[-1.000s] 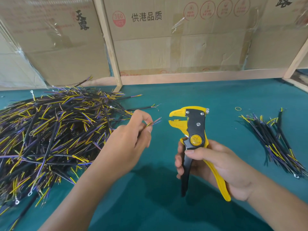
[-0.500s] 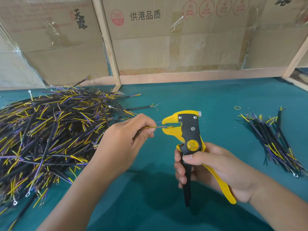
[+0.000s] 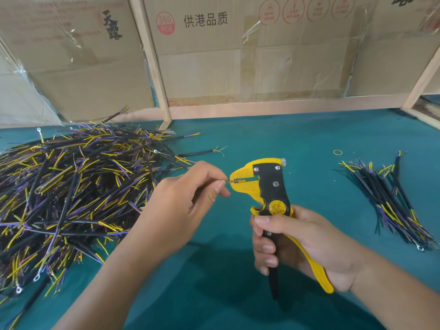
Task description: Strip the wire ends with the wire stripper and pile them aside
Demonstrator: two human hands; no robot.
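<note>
We are gripping the wire stripper (image 3: 266, 186) in our right hand (image 3: 307, 244), our left hand (image 3: 181, 206) fingers pinching a wire (image 3: 229, 180) into its nose. The big heap (image 3: 71, 186) is lying left, the small pile (image 3: 390, 198) right on the teal desk (image 3: 285, 139). Cardboard boxes (image 3: 238, 55) behind are reading "供港品质" and "360 PCS".

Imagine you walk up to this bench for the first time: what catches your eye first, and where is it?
The yellow-and-black wire stripper at centre, gripped by the right hand, while the left hand pinches a wire end at its mouth. Then the big tangled wire heap at left, and the smaller bundle at right.
</note>
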